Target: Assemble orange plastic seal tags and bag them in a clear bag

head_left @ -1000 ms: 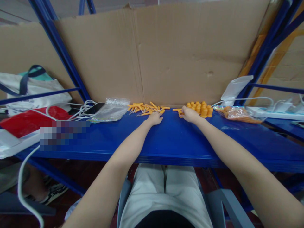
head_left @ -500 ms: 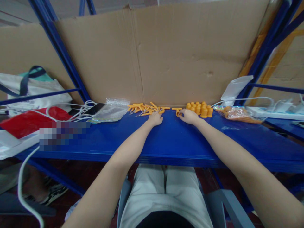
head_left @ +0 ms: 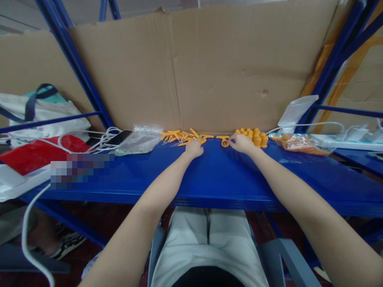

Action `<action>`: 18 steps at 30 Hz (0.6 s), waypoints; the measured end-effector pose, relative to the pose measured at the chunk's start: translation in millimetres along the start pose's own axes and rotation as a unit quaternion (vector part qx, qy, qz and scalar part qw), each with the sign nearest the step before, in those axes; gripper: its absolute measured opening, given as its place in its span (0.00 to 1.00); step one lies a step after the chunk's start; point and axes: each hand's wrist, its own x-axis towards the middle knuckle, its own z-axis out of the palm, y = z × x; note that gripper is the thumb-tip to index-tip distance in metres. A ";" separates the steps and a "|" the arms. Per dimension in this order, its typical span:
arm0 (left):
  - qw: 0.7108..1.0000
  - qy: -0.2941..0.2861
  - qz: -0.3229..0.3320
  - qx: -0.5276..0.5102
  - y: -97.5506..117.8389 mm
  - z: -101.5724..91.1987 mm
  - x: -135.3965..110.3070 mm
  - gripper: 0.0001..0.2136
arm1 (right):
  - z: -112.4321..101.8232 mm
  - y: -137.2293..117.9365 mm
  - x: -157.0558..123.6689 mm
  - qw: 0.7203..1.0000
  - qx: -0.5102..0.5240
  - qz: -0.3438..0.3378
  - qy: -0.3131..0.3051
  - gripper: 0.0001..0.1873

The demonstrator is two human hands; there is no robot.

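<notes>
My left hand [head_left: 194,149] rests on the blue tabletop at the near edge of a loose pile of orange T-shaped pieces [head_left: 173,135], some with thin metal chains. Its fingers are curled toward the pile and their tips are hidden. My right hand [head_left: 241,142] is just right of an orange cup-shaped piece [head_left: 225,143] that lies with its round opening facing me. The fingers are apart, with nothing visible in them. Behind and beside this hand stands a group of upright orange cups [head_left: 256,138]. One T-shaped piece [head_left: 208,136] lies between the hands.
A clear plastic bag [head_left: 140,140] and a phone [head_left: 119,137] lie left of the pile, near white cables and a red bag [head_left: 44,153]. At the right are a bag of orange parts [head_left: 299,144] and a white power strip [head_left: 344,142]. Cardboard [head_left: 224,71] walls the back.
My right hand has let go of the cup-shaped piece and shifted slightly right, toward the upright cups. My left hand has drawn its fingers in and moved a little left.
</notes>
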 end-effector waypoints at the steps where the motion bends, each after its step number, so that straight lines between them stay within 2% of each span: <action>1: 1.000 0.011 0.000 -0.001 -0.9 0.1 0.4 0.19 | 0.0 0.7 -0.2 1.000 0.001 0.005 -0.006 0.18; 6: 0.999 0.036 -0.001 -0.032 -4.1 -1.2 1.7 0.16 | -2.5 2.2 -1.3 0.999 -0.002 0.051 -0.009 0.16; 10: 0.998 0.048 0.011 -0.049 -3.7 -3.0 1.3 0.11 | -9.8 8.0 0.6 0.993 -0.016 0.101 0.050 0.18; 13: 0.998 0.050 0.018 -0.046 -3.0 -3.5 0.2 0.10 | -12.2 18.4 3.0 0.991 -0.032 0.108 0.079 0.20; 15: 0.998 0.051 0.019 -0.037 -2.5 -3.4 -0.8 0.12 | -10.9 26.2 3.4 0.990 -0.051 0.111 0.075 0.20; 18: 0.998 0.049 0.020 -0.031 -1.5 -3.4 -2.2 0.16 | -6.7 35.2 2.0 0.988 -0.074 0.128 0.036 0.22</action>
